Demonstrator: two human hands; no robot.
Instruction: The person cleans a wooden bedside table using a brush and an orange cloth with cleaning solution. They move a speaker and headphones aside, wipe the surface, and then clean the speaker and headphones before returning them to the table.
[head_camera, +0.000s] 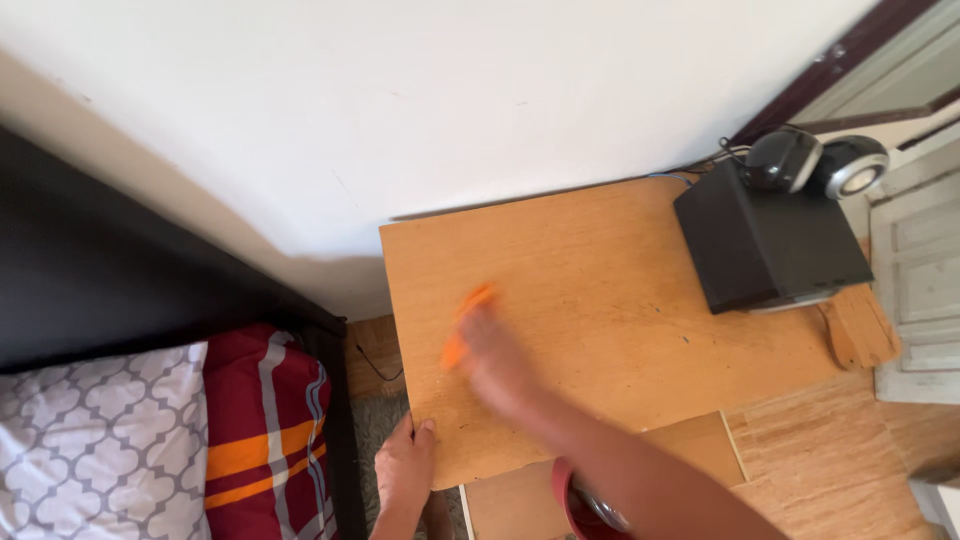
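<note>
— What's the biggest thing in front of you?

— The white wall (400, 90), plain and matt. Below it, at the left, a black headboard (110, 280), then the bed with a grey-and-white lattice pillow (95, 440) and a dark red cushion (265, 430) banded in orange and grey.

— And the work surface?

— A light wooden counter (620, 300), rectangular, smooth veneer with visible grain and a few small marks. At its far right corner sits a black box-shaped speaker (770, 245), and behind that two round, glossy dark speakers (815, 162) with silver rims.

— The hands?

— The left hand (403, 470) grips the counter's near left edge, fingers curled over the top. The right hand (490, 360) is blurred, pressed on an orange cloth (465, 325); I can't tell how tightly it is closed.

— Where is the cloth, and how does it lie?

— On the counter's left part, near the left edge, under and just beyond the fingertips. What shows is a narrow soft strip, its long axis running from near-left up to far-right, the far end pointing towards the wall.

— Anything smaller?

— A dark red bangle (568, 500) beside the right forearm.
</note>
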